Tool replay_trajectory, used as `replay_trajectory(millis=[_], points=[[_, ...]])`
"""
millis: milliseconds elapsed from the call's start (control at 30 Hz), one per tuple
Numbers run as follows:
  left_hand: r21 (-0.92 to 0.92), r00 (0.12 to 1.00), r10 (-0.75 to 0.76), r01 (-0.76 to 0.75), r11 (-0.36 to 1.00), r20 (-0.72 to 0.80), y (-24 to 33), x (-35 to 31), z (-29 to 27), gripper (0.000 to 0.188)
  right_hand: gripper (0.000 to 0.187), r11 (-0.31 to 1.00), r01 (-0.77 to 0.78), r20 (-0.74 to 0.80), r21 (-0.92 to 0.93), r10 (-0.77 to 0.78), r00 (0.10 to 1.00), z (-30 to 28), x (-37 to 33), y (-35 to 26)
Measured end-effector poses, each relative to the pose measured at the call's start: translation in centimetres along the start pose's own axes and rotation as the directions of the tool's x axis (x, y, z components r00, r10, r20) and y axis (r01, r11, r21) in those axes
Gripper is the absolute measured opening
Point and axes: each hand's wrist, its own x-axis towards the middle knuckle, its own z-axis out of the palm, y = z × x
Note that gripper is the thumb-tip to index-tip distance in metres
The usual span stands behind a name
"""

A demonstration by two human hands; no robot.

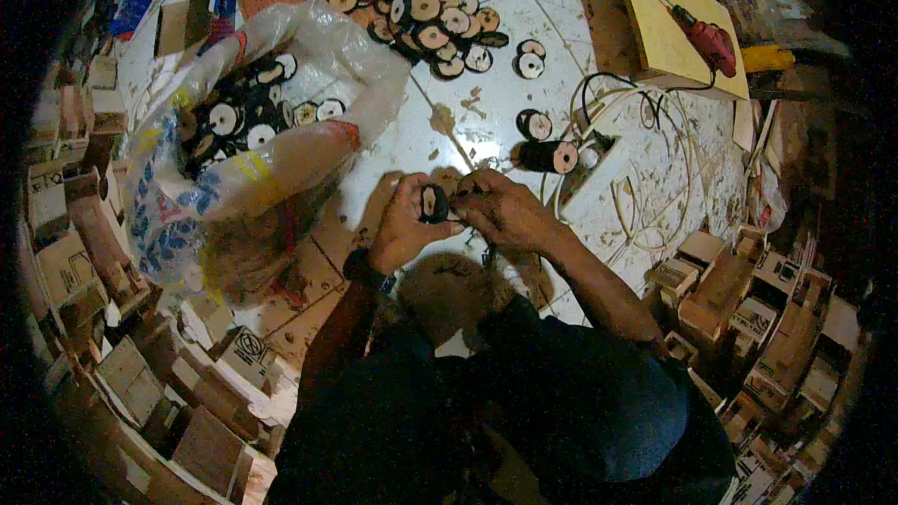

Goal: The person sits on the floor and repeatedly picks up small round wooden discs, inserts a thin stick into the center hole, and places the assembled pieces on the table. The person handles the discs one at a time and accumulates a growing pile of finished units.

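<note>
In the middle of the view my left hand (pixel 404 232) is closed around a small round wheel-like disc (pixel 433 204), black at the edge with a pale face. Its thumb and fingers grip the rim. Close against the disc, my right hand (pixel 505 213) has its fingers curled and pinched together. Whatever lies between those fingertips is too dark and small to name. Beyond my right hand lies a dark roll-like stack of discs (pixel 550 157), with its pale end showing. A short stack of similar discs (pixel 536 123) is just behind it.
A large pile of discs (pixel 430 9) covers the far floor. At left, a clear plastic sack (pixel 365 84) holds more. A red drill (pixel 703 40) rests on a yellow board (pixel 645 14) at far right, near looped cables (pixel 645 215). Wooden blocks (pixel 776 327) line both sides.
</note>
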Motion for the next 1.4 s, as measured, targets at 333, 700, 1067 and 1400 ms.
replay_trajectory(millis=[333,700,1067,1400], points=[[-0.765,0.991,-0.136,0.084,0.638,-0.005,-1.3,1.6,-1.0,0.042,0.03,0.87,-0.013,-0.16,0.492,0.105,0.982,-0.5,3.7,3.6],[-0.516,0.951,-0.307,0.246,0.821,-0.034,-2.4,1.6,-0.8,0.034,0.056,0.94,-0.25,-0.656,0.233,0.342,0.673,-11.2,21.3,9.1],[-0.628,0.972,-0.228,0.211,0.749,0.055,-3.5,1.6,-0.1,0.042,0.025,0.912,-0.346,-0.215,-0.22,0.3,0.929,0.5,1.0,5.3],[-0.703,0.961,-0.257,0.252,0.664,0.102,-6.0,0.3,-0.9,0.042,0.034,0.963,-0.193,-0.062,-0.19,0.184,0.981,7.6,-3.9,4.8]])
